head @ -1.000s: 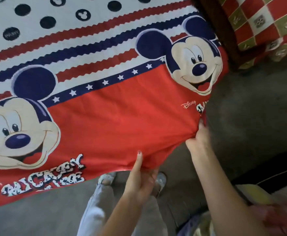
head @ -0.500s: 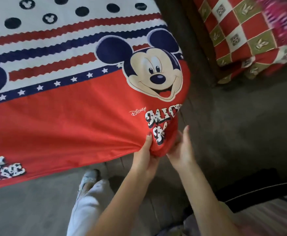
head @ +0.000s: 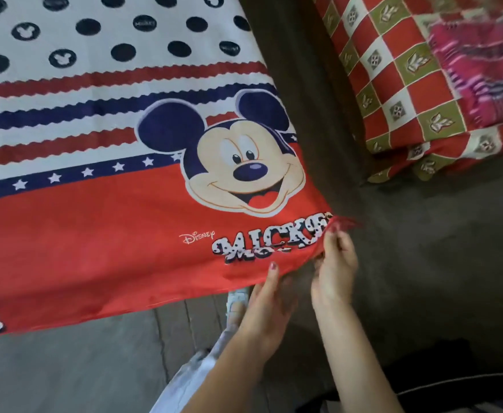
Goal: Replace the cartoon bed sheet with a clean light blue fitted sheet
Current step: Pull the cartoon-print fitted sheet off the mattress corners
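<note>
The cartoon bed sheet (head: pixel 101 228) covers the bed, red along its near edge with mouse faces, stripes and dots further up. Its near right corner is lifted off the mattress. My left hand (head: pixel 266 305) holds the red hem from below, thumb on top of the fabric. My right hand (head: pixel 335 263) pinches the corner tip of the sheet just to the right. No light blue fitted sheet is in view.
A dark gap (head: pixel 303 93) runs along the bed's right side. Red, white and olive checked bedding (head: pixel 399 84) with a pink striped cloth (head: pixel 482 70) lies at the upper right. Grey floor (head: pixel 65 368) and my shoe (head: pixel 238 296) are below the sheet edge.
Both hands have moved right along the hem to the sheet's corner. The bunched corner has been pulled out flatter, showing more of the lettering.
</note>
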